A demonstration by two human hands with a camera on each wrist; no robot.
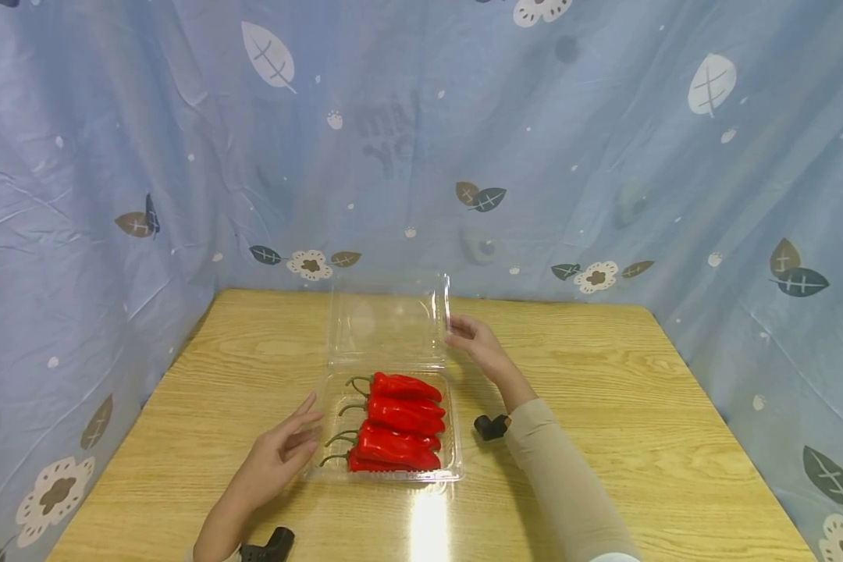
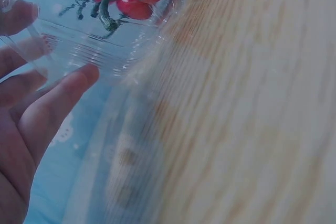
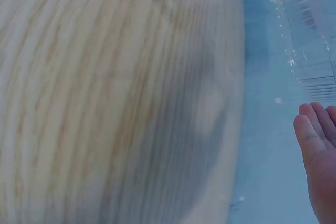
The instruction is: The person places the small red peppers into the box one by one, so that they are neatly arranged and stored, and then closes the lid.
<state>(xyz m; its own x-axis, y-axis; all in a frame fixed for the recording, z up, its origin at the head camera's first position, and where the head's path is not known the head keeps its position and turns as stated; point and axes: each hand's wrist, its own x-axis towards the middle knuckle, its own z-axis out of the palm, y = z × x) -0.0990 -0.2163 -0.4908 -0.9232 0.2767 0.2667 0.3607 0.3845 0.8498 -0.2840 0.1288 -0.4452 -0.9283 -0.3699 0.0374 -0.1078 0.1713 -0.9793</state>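
A clear plastic clamshell box [image 1: 455,437] lies on the table with its lid [image 1: 389,326] raised at the back. Several red peppers [image 1: 403,415] with green stems lie side by side in its base, stems toward the left. My left hand [image 1: 270,462] is at the base's left wall; in the left wrist view its loosely extended fingers [image 2: 68,87] are right at the ribbed plastic. By the lid's right edge is my right hand [image 1: 485,350], its fingers reaching toward that edge. The right wrist view shows these fingers [image 3: 311,132] fairly straight, just below the ribbed clear plastic.
The wooden table [image 1: 604,406] extends to both sides of the box. A blue curtain [image 1: 407,156] with leaf and flower prints surrounds its back and sides. Black wrist-worn devices show at the left wrist [image 1: 270,544] and right wrist [image 1: 490,427].
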